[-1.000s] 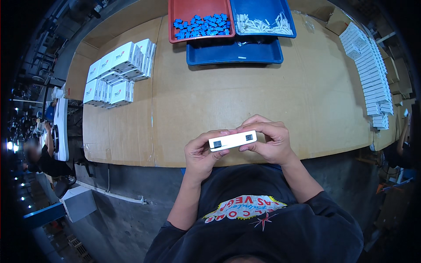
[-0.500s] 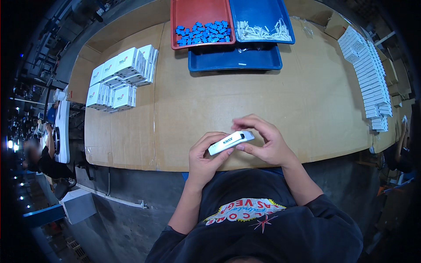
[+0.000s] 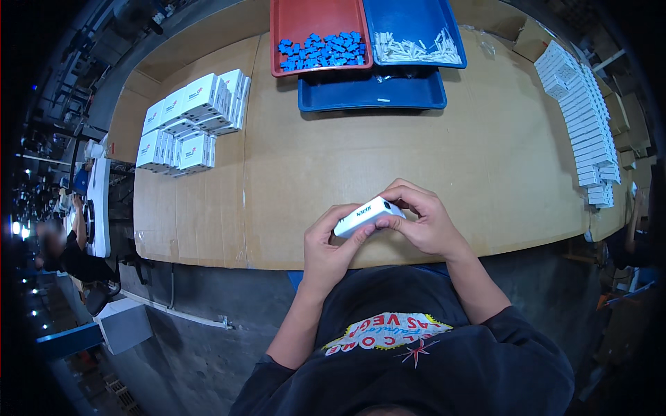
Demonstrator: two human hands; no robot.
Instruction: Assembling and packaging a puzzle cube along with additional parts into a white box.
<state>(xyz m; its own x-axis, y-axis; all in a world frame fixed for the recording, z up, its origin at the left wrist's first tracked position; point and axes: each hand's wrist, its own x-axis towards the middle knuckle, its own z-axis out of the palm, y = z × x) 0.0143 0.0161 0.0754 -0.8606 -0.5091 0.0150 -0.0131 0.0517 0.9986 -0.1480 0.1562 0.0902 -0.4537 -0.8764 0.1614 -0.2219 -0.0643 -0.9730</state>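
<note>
Near the table's front edge I hold a slim white box (image 3: 362, 217) with dark print along its narrow side and a small dark opening at its right end. My left hand (image 3: 327, 239) grips its left end, thumb along the near side. Around the right end my right hand (image 3: 424, 220) is closed, with its thumb on the near side and its fingers over the far side. The two thumbs almost meet at the near edge. The box's underside is hidden by my hands.
At the left stand stacked white boxes (image 3: 201, 97); a long row of white pieces (image 3: 590, 132) lines the right edge. At the back, a red tray (image 3: 316, 17) holds blue parts, a blue tray (image 3: 409, 14) holds white sticks, and a lower blue tray (image 3: 340, 102) sits before them.
My right hand's fingers, raised off the far side before, have come down onto the box's right end. The box has turned slightly, its right end now higher in view.
</note>
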